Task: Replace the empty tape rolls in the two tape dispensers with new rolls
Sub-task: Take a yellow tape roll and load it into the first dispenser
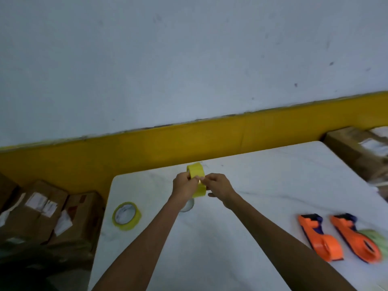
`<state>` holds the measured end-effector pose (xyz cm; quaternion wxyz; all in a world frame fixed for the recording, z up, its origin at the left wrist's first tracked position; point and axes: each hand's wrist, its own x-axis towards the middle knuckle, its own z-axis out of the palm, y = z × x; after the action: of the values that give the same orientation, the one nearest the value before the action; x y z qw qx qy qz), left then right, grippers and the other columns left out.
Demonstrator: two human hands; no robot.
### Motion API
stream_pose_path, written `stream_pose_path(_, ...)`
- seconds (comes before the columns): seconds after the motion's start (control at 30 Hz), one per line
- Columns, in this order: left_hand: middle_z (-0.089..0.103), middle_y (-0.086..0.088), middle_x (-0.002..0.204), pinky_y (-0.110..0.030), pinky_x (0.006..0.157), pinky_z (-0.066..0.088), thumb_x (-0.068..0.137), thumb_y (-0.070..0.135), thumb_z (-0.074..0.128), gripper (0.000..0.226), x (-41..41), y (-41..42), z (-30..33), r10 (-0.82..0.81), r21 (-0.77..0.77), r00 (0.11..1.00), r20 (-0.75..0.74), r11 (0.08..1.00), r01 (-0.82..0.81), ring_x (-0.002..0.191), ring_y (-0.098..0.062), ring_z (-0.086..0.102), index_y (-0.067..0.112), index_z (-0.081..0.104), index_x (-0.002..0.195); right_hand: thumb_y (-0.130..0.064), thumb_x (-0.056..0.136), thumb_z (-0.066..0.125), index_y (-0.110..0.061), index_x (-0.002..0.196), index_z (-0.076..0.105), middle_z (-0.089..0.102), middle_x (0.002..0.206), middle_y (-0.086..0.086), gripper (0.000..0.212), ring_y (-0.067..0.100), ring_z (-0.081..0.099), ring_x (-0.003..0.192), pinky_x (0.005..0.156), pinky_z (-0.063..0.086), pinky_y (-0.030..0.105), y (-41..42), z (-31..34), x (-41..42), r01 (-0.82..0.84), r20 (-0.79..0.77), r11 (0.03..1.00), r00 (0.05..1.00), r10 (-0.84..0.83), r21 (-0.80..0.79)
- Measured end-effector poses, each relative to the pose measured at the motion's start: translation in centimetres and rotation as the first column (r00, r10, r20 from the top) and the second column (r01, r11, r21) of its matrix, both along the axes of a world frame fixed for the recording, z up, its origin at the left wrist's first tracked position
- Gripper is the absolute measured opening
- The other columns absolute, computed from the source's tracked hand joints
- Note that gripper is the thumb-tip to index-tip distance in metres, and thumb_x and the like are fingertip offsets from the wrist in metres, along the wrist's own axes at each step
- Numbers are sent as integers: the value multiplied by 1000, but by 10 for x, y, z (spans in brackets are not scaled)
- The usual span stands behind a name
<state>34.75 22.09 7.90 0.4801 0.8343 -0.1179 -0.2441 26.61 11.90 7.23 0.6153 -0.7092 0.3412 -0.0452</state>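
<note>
White table (pixel 262 177): left hand (pixel 184 185) and right hand (pixel 220 185) both pinch the raised yellow tape roll (pixel 196 179); orange dispensers (pixel 340 238) lie right.

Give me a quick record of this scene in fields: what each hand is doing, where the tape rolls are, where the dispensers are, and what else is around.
left hand: grips the held yellow tape roll above the table
right hand: pinches at that roll's edge, seemingly at the tape end
spare tape roll: flat on the white table, near its left edge
tape dispensers: two, orange, side by side at right, untouched
boxes: cardboard, left of the table; another at far right
</note>
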Motion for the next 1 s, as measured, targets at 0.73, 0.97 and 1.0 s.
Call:
stream_pose_path(0.73, 73, -12, 92, -52, 85, 58, 74, 43, 67, 32, -243, -239, -6, -83, -133, 989, -125, 989, 66, 92, -28, 70, 14, 73, 86, -21, 92, 60, -7, 76, 66, 67, 91, 17, 23, 33, 70, 95, 79, 62, 45, -248, 3, -243, 78, -3, 997, 997, -78, 14)
stream_pose_path(0.97, 71, -12, 87, -52, 85, 58, 80, 34, 71, 16, -299, -269, -11, -76, -79, 979, -191, 995, 62, 92, -32, 70, 20, 69, 71, -36, 83, 61, 12, 75, 60, 63, 88, 37, 48, 47, 66, 92, 75, 57, 60, -282, -17, -295, 42, -114, 993, 992, -55, -114)
stream_pose_path(1.0, 69, -11, 82, -53, 84, 58, 79, 34, 71, 20, -304, -270, -14, -85, -72, 976, -199, 995, 72, 91, -33, 70, 19, 67, 67, -37, 82, 61, 11, 73, 60, 63, 83, 36, 49, 47, 67, 89, 75, 57, 60, -284, -23, -302, 32, -127, 992, 991, -48, -122)
